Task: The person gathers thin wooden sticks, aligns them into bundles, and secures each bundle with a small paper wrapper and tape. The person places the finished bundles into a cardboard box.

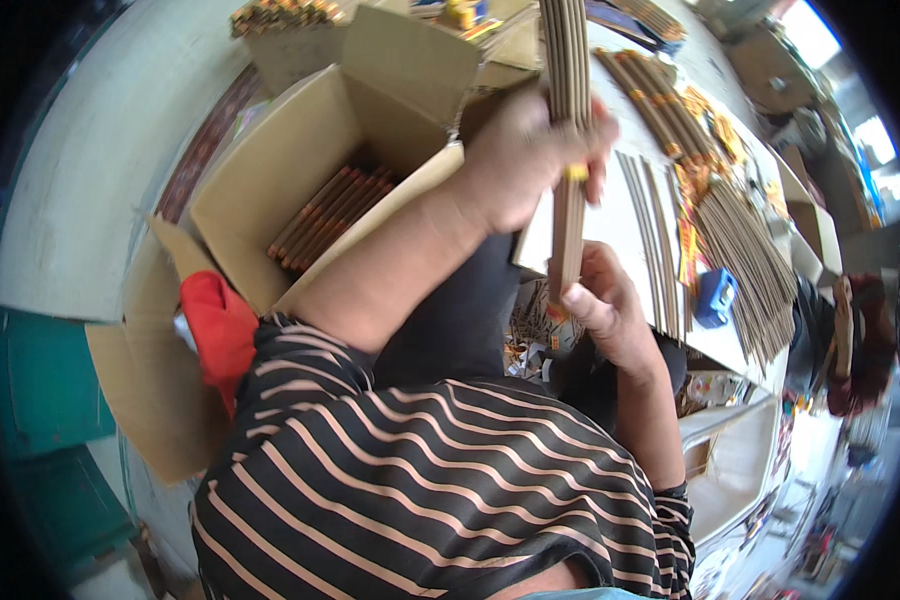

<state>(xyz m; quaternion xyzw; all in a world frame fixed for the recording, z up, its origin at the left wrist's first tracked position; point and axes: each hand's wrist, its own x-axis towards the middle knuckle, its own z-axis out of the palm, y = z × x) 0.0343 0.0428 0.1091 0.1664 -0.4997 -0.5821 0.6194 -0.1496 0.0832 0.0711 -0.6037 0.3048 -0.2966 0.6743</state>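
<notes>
A bundle of long, thin brown incense sticks (567,235) stands nearly upright in front of me, over the table's near edge. My left hand (525,150) is wrapped round its middle, slightly blurred. A small yellow band or label shows just below those fingers. At the bundle's lower end, my right hand (610,305) grips it between thumb and fingers. Beside the bundle, several loose sticks (655,235) lie in a narrow row on the white table (620,110). A larger fanned pile of sticks (745,260) spreads farther right.
An open cardboard box (260,170) at my left holds several wrapped bundles (335,215). A red cloth (215,325) hangs by its near side. On the table are a small blue object (715,297), more bundles (660,100) and orange-yellow wrappers (688,225).
</notes>
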